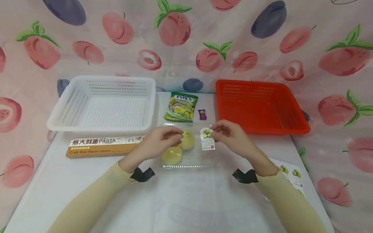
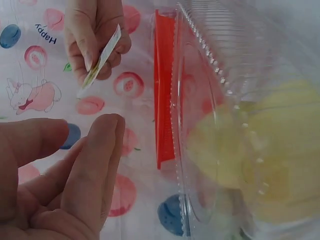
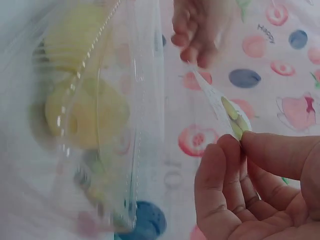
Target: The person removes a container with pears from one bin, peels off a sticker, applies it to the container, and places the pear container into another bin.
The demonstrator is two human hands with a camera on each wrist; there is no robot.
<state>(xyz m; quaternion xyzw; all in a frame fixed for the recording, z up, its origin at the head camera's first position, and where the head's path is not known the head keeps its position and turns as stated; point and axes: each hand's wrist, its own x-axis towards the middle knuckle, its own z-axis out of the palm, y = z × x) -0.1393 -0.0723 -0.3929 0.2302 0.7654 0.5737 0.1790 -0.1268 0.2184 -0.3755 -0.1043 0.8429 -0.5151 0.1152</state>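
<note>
Sticker (image 1: 208, 144) and right hand (image 1: 231, 136) meet above the right part of a clear box (image 1: 201, 159): thumb and fingertips pinch the sticker at its right edge, by the printed green fruit. Handwriting and a small red stamp mark its near part. In both wrist views it stands out from the fingertips, apart from the box.

Left hand (image 1: 163, 139) is over the left part of the box, thumb and fingers bent slightly with a narrow gap between them, holding nothing. The left wrist view shows it apart from the sticker.

Two yellow fruits (image 1: 187, 140) sit in the left half of the box, one farther and to the right of the other.

Far left on the white table (image 1: 189, 200) is a white basket (image 1: 102, 132), with a pasta box (image 1: 99, 147) just on its near side. Far right is a red basket (image 1: 262, 129). Between the baskets lie a green bag (image 1: 181, 106) and, just right of it, a purple candy (image 1: 202, 114). Near right, a sheet (image 1: 292, 177) with more fruit pictures is partly hidden by the right sleeve (image 1: 288, 202). A fruit-print cloth (image 1: 116, 58) hangs behind.
</note>
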